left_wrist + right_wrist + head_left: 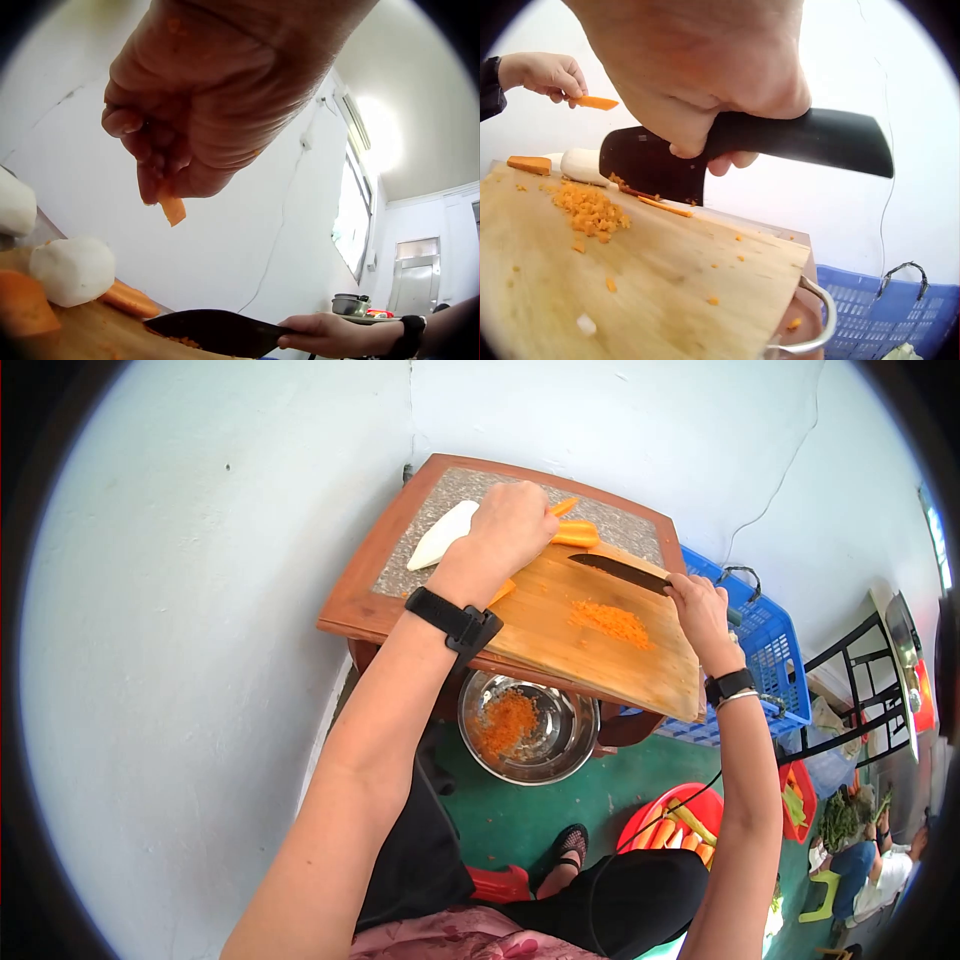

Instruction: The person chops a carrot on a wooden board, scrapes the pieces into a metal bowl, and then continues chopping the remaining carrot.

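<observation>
My left hand is raised over the far left of the wooden cutting board, pinching a thin slice of carrot between thumb and fingers. The slice hangs clear of the board in both wrist views. My right hand grips the black handle of a kitchen knife, its dark broad blade pointing left, low over the board. Bits of carrot cling near the edge. In front of the blade lies a heap of finely diced carrot. Larger carrot pieces and a peeled white root vegetable lie behind.
Below the board's near edge, a steel bowl holds more chopped carrot. A blue plastic basket stands right of the table, and a red basin of carrots sits on the green floor. At far right another person sits near greens.
</observation>
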The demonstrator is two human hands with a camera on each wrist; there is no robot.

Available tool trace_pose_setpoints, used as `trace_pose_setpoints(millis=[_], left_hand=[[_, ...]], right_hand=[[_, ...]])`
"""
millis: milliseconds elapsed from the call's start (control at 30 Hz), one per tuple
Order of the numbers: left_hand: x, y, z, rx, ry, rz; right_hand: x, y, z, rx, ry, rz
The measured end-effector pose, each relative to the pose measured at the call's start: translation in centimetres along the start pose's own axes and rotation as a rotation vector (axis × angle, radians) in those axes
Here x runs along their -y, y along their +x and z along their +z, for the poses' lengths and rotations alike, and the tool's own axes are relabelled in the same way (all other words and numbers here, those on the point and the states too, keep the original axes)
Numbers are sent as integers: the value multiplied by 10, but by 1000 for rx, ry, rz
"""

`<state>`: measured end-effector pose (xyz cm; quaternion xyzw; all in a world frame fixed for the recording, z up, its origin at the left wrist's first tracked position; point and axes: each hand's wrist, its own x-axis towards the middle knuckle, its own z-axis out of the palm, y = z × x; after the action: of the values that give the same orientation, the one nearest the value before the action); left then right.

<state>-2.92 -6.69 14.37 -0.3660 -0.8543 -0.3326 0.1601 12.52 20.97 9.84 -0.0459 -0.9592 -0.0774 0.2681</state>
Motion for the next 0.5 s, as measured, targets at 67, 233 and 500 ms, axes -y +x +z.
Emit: trace_pose_setpoints(millis=[67, 233, 500], left_hand=[[-1, -1, -2, -6, -2, -10], [1, 0, -7, 28, -6, -30], [0, -1, -7, 14, 36, -7]], right_hand=[[4, 5, 13, -17, -20, -3], [22, 13, 16, 23, 25, -29], [25, 15, 6, 66, 61, -217]])
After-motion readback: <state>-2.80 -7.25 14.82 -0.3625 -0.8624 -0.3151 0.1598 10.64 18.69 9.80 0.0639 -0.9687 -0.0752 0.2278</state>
